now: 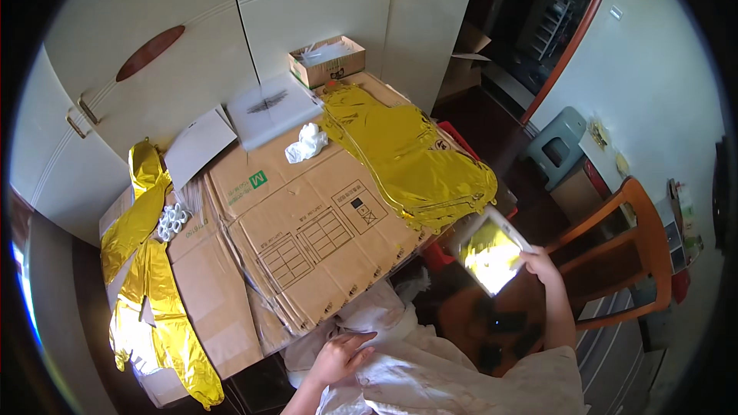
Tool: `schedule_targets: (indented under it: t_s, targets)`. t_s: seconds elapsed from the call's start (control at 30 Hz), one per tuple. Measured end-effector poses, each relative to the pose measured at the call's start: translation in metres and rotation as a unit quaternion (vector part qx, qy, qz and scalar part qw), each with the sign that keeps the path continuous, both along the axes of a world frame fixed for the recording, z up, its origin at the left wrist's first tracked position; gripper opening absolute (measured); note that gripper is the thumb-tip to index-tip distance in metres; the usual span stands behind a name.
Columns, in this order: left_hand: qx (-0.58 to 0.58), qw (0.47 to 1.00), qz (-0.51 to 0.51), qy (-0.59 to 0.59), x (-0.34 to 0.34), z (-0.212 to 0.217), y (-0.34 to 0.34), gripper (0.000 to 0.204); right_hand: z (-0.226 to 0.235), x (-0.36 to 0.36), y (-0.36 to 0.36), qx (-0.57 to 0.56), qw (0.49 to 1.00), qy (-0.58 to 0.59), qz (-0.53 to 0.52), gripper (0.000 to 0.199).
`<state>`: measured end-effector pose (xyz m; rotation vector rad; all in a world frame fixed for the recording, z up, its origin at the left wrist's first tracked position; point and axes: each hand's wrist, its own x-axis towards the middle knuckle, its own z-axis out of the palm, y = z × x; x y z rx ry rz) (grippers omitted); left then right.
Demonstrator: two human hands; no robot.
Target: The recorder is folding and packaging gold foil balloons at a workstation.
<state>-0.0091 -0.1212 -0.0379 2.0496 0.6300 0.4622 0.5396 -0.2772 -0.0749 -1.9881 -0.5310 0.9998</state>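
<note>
My right hand point(542, 263) grips the edge of a flat, clear packet point(492, 255) with shiny gold foil inside, held out past the table's near right corner. Light glares off its lower part. My left hand point(342, 357) rests low over my pale clothing, its fingers partly stretched and nothing in them. A stack of flat gold foil sheets point(407, 157), like uninflated foil balloons, lies at the table's right side, close to the packet. Another gold foil piece point(157, 269) with long limbs hangs over the left edge.
Flattened cardboard point(307, 215) covers the table. On it are a crumpled white bag point(307, 143), white rings point(173, 222), clear plastic sheets point(269, 107), a grey-white sheet point(201, 142) and an open box point(327, 69). A wooden chair point(646, 253) and grey-blue stool point(560, 146) stand at the right.
</note>
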Motion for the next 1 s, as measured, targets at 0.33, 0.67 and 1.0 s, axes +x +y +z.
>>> schedule_targets:
  t_s: [0.33, 0.67, 1.0]
  targets:
    - [-0.004, 0.997, 0.069, 0.041, -0.011, 0.000, -0.005, 0.030, -0.168, -0.021, 0.147, -0.034, 0.899, -0.430, 0.076, 0.030]
    - [-0.103, 0.979, 0.172, 0.030, -0.035, -0.030, -0.024, 0.045, -0.029, -0.242, 0.143, 0.063, 0.978, 0.035, 0.196, 0.028]
    - [-0.434, 0.834, 0.216, -0.263, -0.081, -0.032, -0.031, 0.023, 0.044, -0.456, 0.180, 0.328, 0.694, 0.526, 0.365, 0.045]
